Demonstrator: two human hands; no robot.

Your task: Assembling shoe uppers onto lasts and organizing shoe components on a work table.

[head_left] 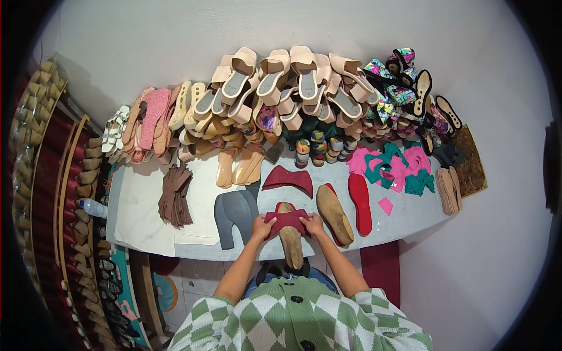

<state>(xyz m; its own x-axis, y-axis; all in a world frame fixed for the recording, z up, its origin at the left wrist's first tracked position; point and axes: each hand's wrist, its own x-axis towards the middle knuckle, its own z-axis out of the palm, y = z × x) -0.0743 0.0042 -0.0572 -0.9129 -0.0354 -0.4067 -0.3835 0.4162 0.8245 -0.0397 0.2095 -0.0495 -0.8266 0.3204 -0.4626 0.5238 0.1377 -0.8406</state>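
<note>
Fingers [261,225] on maroon piece [286,220]; grey insole marks [307,85] illegible

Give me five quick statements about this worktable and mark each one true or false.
1. The left hand and right hand hold one dark red piece. True.
2. It is held across a shoe last. True.
3. The flat red sole lies left of the left hand. False: it lies right of the right hand.
4. The dark brown stack lies right of the pink pieces. False: it lies well left of them.
5. Another dark red piece lies beyond the hands. True.
</note>
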